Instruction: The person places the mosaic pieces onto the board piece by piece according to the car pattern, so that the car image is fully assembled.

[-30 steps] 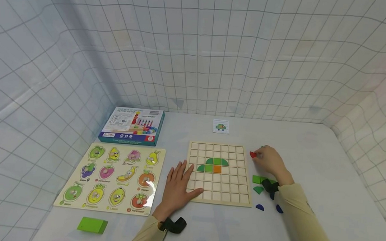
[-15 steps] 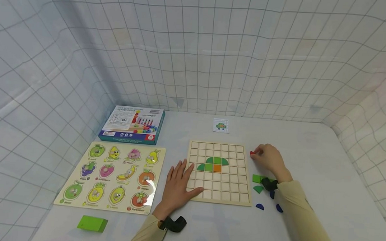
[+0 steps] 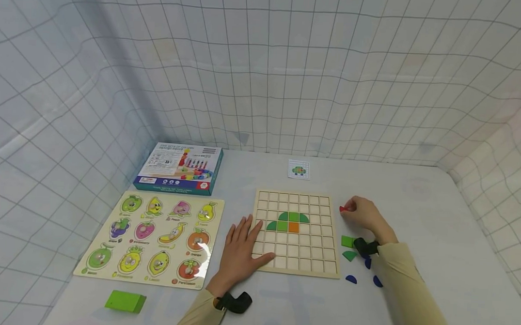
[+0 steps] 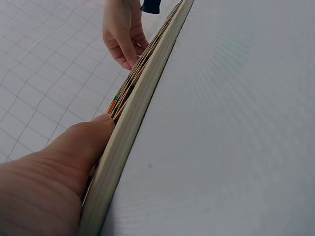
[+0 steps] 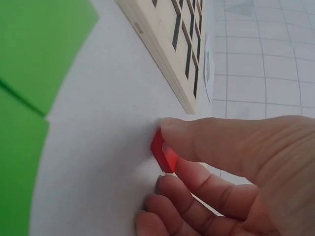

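My right hand [image 3: 365, 216] pinches a small red tile [image 5: 163, 151] between thumb and fingers, low over the table just right of the wooden grid board [image 3: 285, 265]. My left hand [image 3: 238, 258] lies with fingers spread on the board's left edge, thumb on its front corner. In the board's upper middle sit green quarter-round tiles [image 3: 272, 226], green square tiles [image 3: 293, 217] and one orange square tile [image 3: 293, 227]. Beside my right wrist lie loose green squares [image 3: 347, 241], a green quarter-round [image 3: 349, 255] and several dark blue half-rounds [image 3: 351, 279].
A small picture card [image 3: 299, 169] lies behind the board. To the left are a fruit puzzle board [image 3: 149, 245], a printed toy box [image 3: 179, 168] behind it, and a green block [image 3: 125, 302] in front. A gridded cloth [image 3: 290, 86] hangs around the table.
The right hand has stayed near the same spot, the red tile turning slightly in its fingers. The left hand has not moved.
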Action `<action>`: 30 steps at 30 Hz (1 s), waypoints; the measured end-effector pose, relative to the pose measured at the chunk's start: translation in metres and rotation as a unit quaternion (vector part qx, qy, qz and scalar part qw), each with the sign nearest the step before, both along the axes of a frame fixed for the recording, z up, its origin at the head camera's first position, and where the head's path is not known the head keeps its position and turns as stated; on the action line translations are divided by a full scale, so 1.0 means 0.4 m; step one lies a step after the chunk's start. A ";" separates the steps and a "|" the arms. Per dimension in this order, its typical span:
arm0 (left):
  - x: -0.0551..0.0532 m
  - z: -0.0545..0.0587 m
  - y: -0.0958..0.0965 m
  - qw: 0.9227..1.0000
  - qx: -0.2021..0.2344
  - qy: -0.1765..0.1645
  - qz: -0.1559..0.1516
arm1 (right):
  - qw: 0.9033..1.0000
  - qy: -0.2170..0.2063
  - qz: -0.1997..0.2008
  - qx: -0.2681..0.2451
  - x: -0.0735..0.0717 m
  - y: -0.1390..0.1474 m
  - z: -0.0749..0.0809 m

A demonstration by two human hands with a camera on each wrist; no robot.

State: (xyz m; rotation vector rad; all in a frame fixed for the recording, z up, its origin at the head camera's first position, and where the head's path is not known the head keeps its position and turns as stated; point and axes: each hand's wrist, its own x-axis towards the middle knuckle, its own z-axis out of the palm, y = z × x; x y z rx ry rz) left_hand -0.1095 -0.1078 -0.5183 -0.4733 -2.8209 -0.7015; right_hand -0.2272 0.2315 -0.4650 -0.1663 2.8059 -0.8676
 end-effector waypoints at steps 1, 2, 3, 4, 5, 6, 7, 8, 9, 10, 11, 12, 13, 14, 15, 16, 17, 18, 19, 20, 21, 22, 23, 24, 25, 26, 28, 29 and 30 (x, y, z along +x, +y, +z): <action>0.000 0.000 0.000 1.000 0.000 -0.001 0.000 | 1.000 -0.003 -0.001 -0.001 0.001 0.001 0.000; 0.000 0.000 0.000 1.000 0.000 -0.001 0.001 | 1.000 -0.006 0.000 -0.002 0.001 0.002 0.002; 0.000 0.000 0.000 1.000 0.000 -0.001 0.001 | 1.000 -0.008 0.002 -0.002 0.002 0.002 0.003; 0.000 -0.001 0.000 1.000 0.000 -0.001 0.002 | 1.000 -0.010 0.005 -0.001 0.003 0.002 0.003; 0.000 -0.002 -0.001 1.000 0.000 -0.001 0.002 | 1.000 -0.010 0.009 0.000 0.003 0.002 0.004; 0.000 -0.002 0.000 1.000 0.000 -0.002 0.002 | 1.000 -0.012 0.014 0.001 0.004 0.003 0.005; -0.001 -0.003 0.000 1.000 0.000 -0.002 0.002 | 1.000 -0.014 0.019 0.001 0.004 0.003 0.007; -0.001 -0.003 0.000 1.000 0.000 -0.002 0.002 | 1.000 -0.016 0.024 0.000 0.005 0.003 0.009; -0.001 -0.003 0.000 1.000 0.000 -0.002 0.001 | 0.999 -0.017 0.027 0.000 0.006 0.004 0.010; -0.001 -0.003 0.000 1.000 0.000 -0.001 0.001 | 0.999 -0.019 0.030 -0.001 0.007 0.005 0.011; -0.002 -0.004 0.000 1.000 0.000 -0.001 0.001 | 0.999 -0.020 0.031 -0.003 0.009 0.006 0.012; -0.002 -0.003 0.001 1.000 0.000 0.000 0.001 | 0.999 -0.020 0.031 -0.008 0.011 0.006 0.012; -0.002 -0.003 0.001 1.000 -0.001 -0.001 0.001 | 0.999 -0.018 0.030 -0.011 0.011 0.008 0.010; -0.002 -0.003 0.000 1.000 0.000 -0.001 0.001 | 0.999 -0.016 0.027 -0.014 0.011 0.010 0.006; -0.001 -0.003 0.001 1.000 -0.001 -0.002 0.001 | 0.999 -0.012 0.025 -0.018 0.012 0.011 0.003; -0.001 -0.002 0.001 1.000 -0.002 -0.003 0.001 | 0.999 -0.007 0.022 -0.023 0.012 0.013 -0.002; 0.000 -0.002 0.001 1.000 -0.002 -0.005 0.001 | 0.999 -0.002 0.020 -0.027 0.013 0.014 -0.007; 0.000 -0.002 0.001 1.000 -0.002 -0.007 0.002 | 0.999 0.005 0.017 -0.032 0.012 0.016 -0.012; 0.000 -0.001 0.001 1.000 -0.001 -0.009 0.002 | 0.999 0.011 0.014 -0.035 0.012 0.017 -0.016; 0.000 -0.001 0.001 1.000 -0.001 -0.011 0.002 | 0.999 0.017 0.011 -0.039 0.013 0.018 -0.020; 0.001 0.000 0.002 1.000 -0.001 -0.012 0.002 | 0.999 0.023 0.008 -0.040 0.013 0.019 -0.023; 0.001 -0.001 0.002 1.000 -0.001 -0.012 0.002 | 0.999 0.029 0.005 -0.042 0.014 0.020 -0.025; 0.001 -0.001 0.002 1.000 -0.001 -0.012 0.002 | 0.998 0.034 0.002 -0.043 0.015 0.021 -0.027; 0.001 -0.001 0.002 1.000 -0.001 -0.011 0.002 | 0.998 0.039 -0.001 -0.044 0.016 0.022 -0.029; 0.002 -0.002 0.002 1.000 -0.002 -0.010 0.003 | 0.998 0.043 -0.004 -0.044 0.017 0.022 -0.030; 0.001 -0.004 0.001 1.000 -0.002 -0.008 0.003 | 0.998 0.047 -0.007 -0.044 0.018 0.023 -0.030; 0.001 -0.007 0.001 1.000 -0.004 -0.004 0.003 | 0.998 0.051 -0.011 -0.046 0.022 0.024 -0.030; 0.000 -0.008 0.000 1.000 -0.003 -0.001 0.003 | 0.997 0.053 -0.015 -0.047 0.024 0.025 -0.029; 0.000 -0.009 0.000 1.000 -0.003 0.001 0.003 | 0.997 0.056 -0.019 -0.049 0.027 0.025 -0.027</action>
